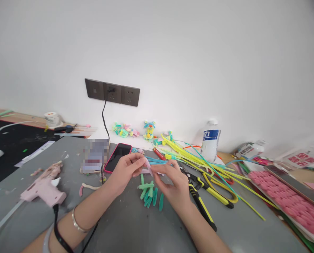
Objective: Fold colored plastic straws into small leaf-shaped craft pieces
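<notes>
Between my two hands is a short pale pink pipe cleaner [148, 164]. My left hand [127, 171] pinches its upper end with thumb and fingertips. From the other side, the thumb and index finger of my right hand [173, 180] close on its lower part. Just below the hands, several short green pipe cleaner pieces [147, 193] lie in a loose pile on the grey table mat [125, 225]. Blue pipe cleaners [157, 161] lie behind my right hand, partly hidden by it. Yellow-and-black pliers [203, 207] rest to the right of that hand.
A pink glue gun [45, 189] with a black cord lies at left. Behind my left hand is a phone [118, 158]. Long yellow pipe cleaners [188, 153], scissors [234, 196] and a white bottle [210, 142] are at right. Small pipe cleaner figures [149, 131] stand along the wall.
</notes>
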Motion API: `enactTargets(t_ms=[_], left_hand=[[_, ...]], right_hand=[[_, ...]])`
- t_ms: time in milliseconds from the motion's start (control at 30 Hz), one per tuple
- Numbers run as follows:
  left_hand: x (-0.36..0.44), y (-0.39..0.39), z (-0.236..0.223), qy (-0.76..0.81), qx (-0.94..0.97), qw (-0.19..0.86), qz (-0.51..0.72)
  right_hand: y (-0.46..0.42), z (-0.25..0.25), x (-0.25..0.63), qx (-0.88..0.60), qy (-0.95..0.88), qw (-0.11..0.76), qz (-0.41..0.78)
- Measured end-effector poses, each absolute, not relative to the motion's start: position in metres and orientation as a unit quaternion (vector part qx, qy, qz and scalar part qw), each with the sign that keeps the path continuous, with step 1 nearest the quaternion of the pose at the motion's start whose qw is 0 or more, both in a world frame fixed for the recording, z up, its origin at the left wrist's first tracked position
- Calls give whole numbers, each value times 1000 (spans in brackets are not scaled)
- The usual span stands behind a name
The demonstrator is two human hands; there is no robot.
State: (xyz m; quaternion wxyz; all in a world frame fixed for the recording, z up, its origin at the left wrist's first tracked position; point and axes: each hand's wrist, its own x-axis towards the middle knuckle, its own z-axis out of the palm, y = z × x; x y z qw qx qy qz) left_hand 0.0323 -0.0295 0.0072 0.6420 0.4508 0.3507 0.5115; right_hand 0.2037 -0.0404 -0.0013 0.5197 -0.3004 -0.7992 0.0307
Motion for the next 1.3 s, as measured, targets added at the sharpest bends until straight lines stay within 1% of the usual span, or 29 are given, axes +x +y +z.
enactTargets(t_ms=[167,433,567,733,800,900,967,1033,1133,1300], left_hand=[[32,-30,4,338,434,656,517],[29,-29,3,341,438,645,525],[30,-28,4,332,413,670,520],[30,-28,3,319,416,700,485],[30,-29,2,317,423,706,471],[30,-31,2,327,439,702,456],[30,-31,4,335,453,691,452],[30,-31,6,339,475,677,448],[30,-31,8,352,505,645,453],[28,-29,4,386,559,559,475]], right_hand=[[-40,0,205,-299,-798,521,36],[-38,-2,208,-294,-804,511,76],[-37,-3,209,-304,-804,505,70],[-38,-5,210,-319,-786,524,80],[-38,-6,211,-326,-760,548,128],[-37,-7,212,-337,-687,582,275],[-36,-6,212,-336,-634,582,383],[-34,-5,211,-328,-594,571,463],[-29,-6,212,-320,-562,558,520],[-24,-7,214,-332,-556,544,534]])
